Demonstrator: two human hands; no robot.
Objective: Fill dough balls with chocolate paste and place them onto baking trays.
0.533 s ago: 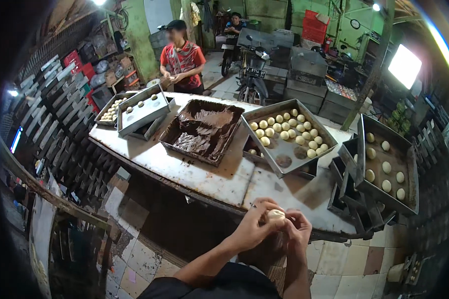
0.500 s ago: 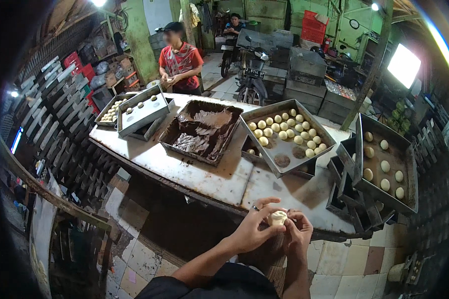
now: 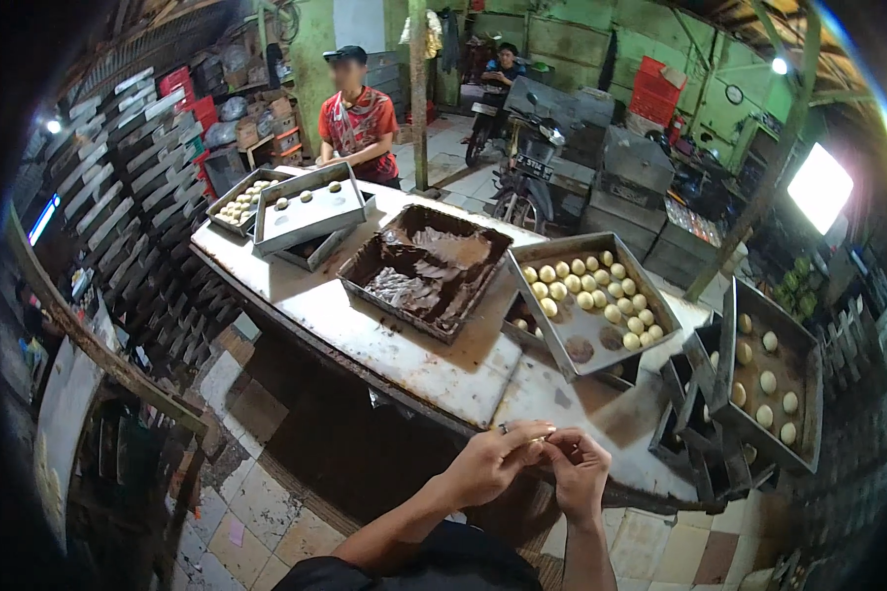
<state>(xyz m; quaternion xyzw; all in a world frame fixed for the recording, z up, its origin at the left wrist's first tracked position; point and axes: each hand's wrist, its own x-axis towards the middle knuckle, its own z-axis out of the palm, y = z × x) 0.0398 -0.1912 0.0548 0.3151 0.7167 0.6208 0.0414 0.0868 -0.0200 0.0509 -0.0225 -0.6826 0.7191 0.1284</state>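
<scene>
A piece of pale dough (image 3: 539, 441) sits between the person's hands, nearer the viewer than the pan of dark brown paste (image 3: 394, 311) and to its right; the fingers mostly hide it. The left hand (image 3: 489, 465) and right hand (image 3: 579, 477) each have a closed, pinching grip on it. Right of the pan, a metal tray (image 3: 583, 323) carries many dough balls; left of the pan, a shallower-filled tray (image 3: 315, 219) holds three. The counter (image 3: 443, 376) lies beneath the pan.
</scene>
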